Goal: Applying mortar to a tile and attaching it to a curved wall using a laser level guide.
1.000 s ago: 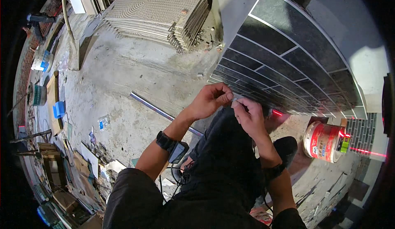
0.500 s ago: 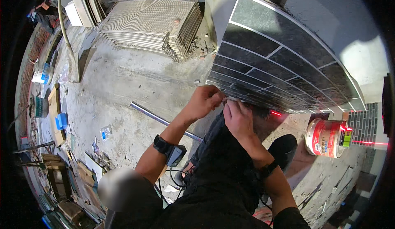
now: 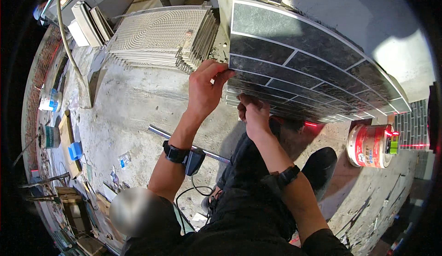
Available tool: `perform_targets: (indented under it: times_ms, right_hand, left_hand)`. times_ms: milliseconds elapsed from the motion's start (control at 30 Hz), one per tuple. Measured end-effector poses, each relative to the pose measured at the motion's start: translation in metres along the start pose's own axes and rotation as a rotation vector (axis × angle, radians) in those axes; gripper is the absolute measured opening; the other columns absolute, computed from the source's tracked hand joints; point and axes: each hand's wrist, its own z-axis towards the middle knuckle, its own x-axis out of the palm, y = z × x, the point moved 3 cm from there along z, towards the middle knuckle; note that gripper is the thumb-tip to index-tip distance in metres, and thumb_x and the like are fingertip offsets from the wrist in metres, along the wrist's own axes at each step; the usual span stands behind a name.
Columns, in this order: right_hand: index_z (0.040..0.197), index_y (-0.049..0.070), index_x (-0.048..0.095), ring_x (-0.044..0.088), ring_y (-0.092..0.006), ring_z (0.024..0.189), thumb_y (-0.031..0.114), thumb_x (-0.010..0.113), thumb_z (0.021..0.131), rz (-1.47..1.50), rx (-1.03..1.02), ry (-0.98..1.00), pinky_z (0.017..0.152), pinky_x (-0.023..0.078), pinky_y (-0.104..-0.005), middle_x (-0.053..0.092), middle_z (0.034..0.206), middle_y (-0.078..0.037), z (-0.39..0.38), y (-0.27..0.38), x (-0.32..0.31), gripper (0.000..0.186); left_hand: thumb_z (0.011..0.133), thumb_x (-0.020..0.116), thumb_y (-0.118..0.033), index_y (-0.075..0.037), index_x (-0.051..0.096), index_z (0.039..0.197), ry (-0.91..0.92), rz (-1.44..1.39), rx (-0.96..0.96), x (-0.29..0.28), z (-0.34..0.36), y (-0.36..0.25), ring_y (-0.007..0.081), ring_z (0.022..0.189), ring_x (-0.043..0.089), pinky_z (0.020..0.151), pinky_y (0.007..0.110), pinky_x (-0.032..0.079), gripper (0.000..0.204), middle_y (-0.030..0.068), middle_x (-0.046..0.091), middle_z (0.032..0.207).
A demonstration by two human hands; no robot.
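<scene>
A low wall faced with dark grey tiles (image 3: 317, 67) and pale joints rises in front of me at the right. At its left edge my left hand (image 3: 206, 90) is closed in a pinch, fingertips against or just beside the tile corner. Lower and nearer, my right hand (image 3: 255, 115) is also closed, thumb and fingers pressed together in front of the lower tile rows. Whatever either hand pinches is too small or hidden to make out. Dark bands with boxy devices sit on both wrists.
Right of my knee stands a red and white bucket (image 3: 368, 146) with a laser level (image 3: 392, 143) on it, casting red lines. Ridged panels (image 3: 161, 35) are stacked at the back left. A long metal ruler (image 3: 161, 132) lies on the floor, with wood scraps at far left.
My left hand has gone up and left along the tile edge, away from my right hand. The right hand has shifted slightly left and up. Both hands were together at the wall's lower corner.
</scene>
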Motion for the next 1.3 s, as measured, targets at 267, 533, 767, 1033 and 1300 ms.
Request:
perform_targets:
  times_ms: [267,533,767,1033,1300]
  right_hand:
    - [0.089,0.003,0.071,0.05,-0.0109,0.049,0.016,0.074,0.093,-0.013,0.011,-0.022,0.044,0.033,-0.0266,0.062,0.066,-0.003,-0.001,0.001,0.003,0.014]
    - [0.088,0.004,0.071,0.051,-0.0111,0.048,0.016,0.075,0.093,-0.014,0.016,-0.05,0.044,0.034,-0.0264,0.062,0.065,-0.003,-0.003,0.006,0.009,0.013]
    - [0.087,0.004,0.071,0.051,-0.0116,0.048,0.015,0.073,0.094,0.01,-0.016,-0.035,0.043,0.035,-0.0276,0.062,0.064,-0.004,-0.004,0.007,0.008,0.013]
    - [0.088,0.004,0.071,0.051,-0.0119,0.048,0.014,0.073,0.093,0.017,-0.052,-0.054,0.042,0.035,-0.0274,0.062,0.064,-0.004,-0.001,0.004,0.009,0.011]
    - [0.092,0.0,0.068,0.058,-0.0142,0.054,0.007,0.07,0.094,0.048,-0.082,-0.013,0.045,0.044,-0.0295,0.066,0.07,-0.006,-0.001,0.001,0.01,0.008]
  left_hand:
    - [0.085,0.078,-0.005,0.0,0.068,0.09,-0.004,-0.02,-0.049,0.005,0.001,0.001,0.024,0.064,0.061,0.058,0.034,0.047,0.012,0.0116,0.063,0.077]
    - [0.088,0.077,-0.008,0.002,0.067,0.089,0.002,-0.025,-0.089,0.007,0.002,-0.004,0.0207,0.062,0.054,0.059,0.032,0.045,0.015,0.0117,0.06,0.074]
    - [0.092,0.076,-0.013,0.003,0.063,0.088,-0.073,-0.172,-0.114,0.015,-0.001,0.001,0.0147,0.064,0.051,0.06,0.029,0.043,0.021,0.0067,0.057,0.072]
    - [0.093,0.076,-0.016,0.001,0.062,0.088,-0.112,-0.266,-0.145,0.021,-0.003,0.009,0.0107,0.065,0.048,0.061,0.027,0.042,0.023,0.004,0.055,0.072]
    - [0.093,0.075,-0.014,0.001,0.061,0.087,-0.134,-0.288,-0.144,0.021,-0.003,0.007,0.0097,0.065,0.047,0.06,0.026,0.04,0.022,0.0029,0.054,0.072]
